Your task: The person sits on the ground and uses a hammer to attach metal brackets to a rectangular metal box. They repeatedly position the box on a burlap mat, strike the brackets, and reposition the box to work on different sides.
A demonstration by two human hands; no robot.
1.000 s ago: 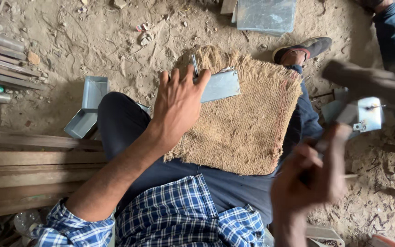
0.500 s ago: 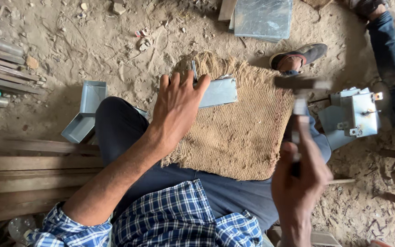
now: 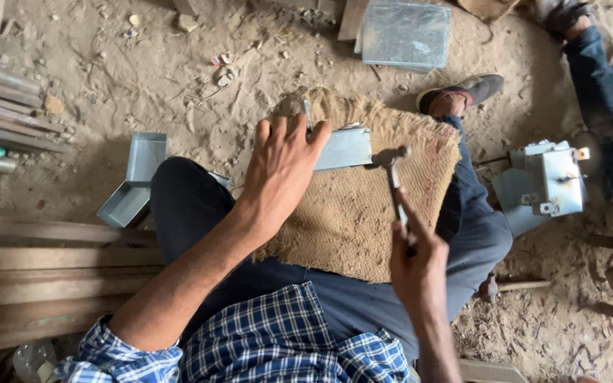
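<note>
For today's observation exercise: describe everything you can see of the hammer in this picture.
The small metal-headed hammer has a dark grey head on a thin, pale handle. The right hand grips the handle's lower end, holding it nearly upright. Its head sits at the right edge of the flat grey sheet-metal piece, which lies on the brown burlap sack under the left hand. Whether they touch cannot be told.

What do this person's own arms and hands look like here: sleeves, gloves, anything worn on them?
Both hands are bare, with no gloves. The left hand shows no ring, watch or band, and its forearm is uncovered up to a blue and white checked shirt sleeve rolled near the elbow. The right hand and wrist also show nothing worn; its sleeve is out of view.
</note>
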